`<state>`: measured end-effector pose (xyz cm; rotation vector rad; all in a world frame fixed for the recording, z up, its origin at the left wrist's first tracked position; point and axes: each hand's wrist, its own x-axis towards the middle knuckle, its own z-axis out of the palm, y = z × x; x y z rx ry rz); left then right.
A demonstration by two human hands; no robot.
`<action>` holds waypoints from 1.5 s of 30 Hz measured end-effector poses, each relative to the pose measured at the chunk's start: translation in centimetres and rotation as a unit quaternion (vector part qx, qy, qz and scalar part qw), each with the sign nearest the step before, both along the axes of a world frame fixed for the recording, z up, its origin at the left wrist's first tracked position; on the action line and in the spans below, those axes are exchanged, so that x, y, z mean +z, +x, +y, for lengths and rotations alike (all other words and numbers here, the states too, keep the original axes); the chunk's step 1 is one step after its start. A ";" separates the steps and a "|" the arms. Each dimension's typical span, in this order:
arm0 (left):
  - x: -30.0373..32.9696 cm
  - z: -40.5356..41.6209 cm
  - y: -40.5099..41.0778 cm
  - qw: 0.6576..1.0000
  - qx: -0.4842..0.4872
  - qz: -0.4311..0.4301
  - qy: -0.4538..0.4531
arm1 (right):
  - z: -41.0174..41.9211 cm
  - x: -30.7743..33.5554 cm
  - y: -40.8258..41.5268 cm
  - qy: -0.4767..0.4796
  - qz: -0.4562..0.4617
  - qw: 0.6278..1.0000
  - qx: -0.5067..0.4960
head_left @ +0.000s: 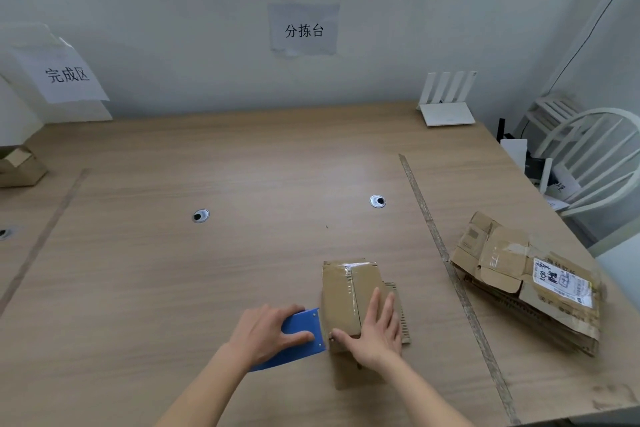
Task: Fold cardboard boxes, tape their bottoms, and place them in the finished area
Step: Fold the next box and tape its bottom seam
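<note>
The left hand is gripping a blue plastic tape dispenser against the near left edge of a small brown cardboard box, while the right hand is lying flat and open on top of it. Clear tape is apparently already running along the box's bottom seam, so taping is looking nearly done. Carrying it to the finished area far to the left, and folding the flattened brown cardboard stack lying right of the right hand on the wooden surface, is remaining.

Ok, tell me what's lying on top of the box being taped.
The right hand presses flat on the box, and a shiny tape strip runs along its seam. The strip's near end is hidden under the hand.
</note>
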<state>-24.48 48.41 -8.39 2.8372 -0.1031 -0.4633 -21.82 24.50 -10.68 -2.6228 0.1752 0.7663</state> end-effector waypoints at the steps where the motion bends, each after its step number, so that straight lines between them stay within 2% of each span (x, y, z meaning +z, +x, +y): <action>1: 0.0 0.8 -0.4 1.000 0.010 0.009 -0.001 | 0.1 0.1 0.2 0.005 0.010 1.000 -0.001; 4: -0.6 3.5 -1.5 0.999 0.023 0.038 0.029 | 0.0 0.5 0.2 0.015 0.021 1.000 0.002; 6: -0.7 3.8 -1.6 0.998 0.025 0.027 0.041 | -0.3 0.4 0.3 0.019 0.018 1.000 0.001; 16: -0.9 -0.8 0.7 1.000 0.016 0.001 0.025 | -0.5 0.1 0.1 0.036 0.007 0.999 -0.012; 21: -2.8 -1.8 1.1 0.995 -0.009 0.014 0.094 | -0.7 -0.3 0.2 0.036 0.002 0.999 -0.012; 26: -5.5 -3.5 0.9 0.991 0.024 0.005 0.130 | -0.2 -1.3 -0.2 0.017 -0.023 1.000 -0.012; 33: -5.6 -4.7 1.8 0.984 0.059 0.003 0.167 | -0.1 -1.5 -0.2 0.005 -0.039 0.999 -0.021; 39: -7.0 -2.9 0.6 0.989 0.088 -0.005 0.123 | -0.9 -1.4 -0.3 0.007 -0.036 0.999 -0.013; 45: -8.5 -1.0 -1.2 0.981 0.112 0.013 0.159 | 1.3 -1.2 -0.7 -0.050 -0.066 0.995 -0.048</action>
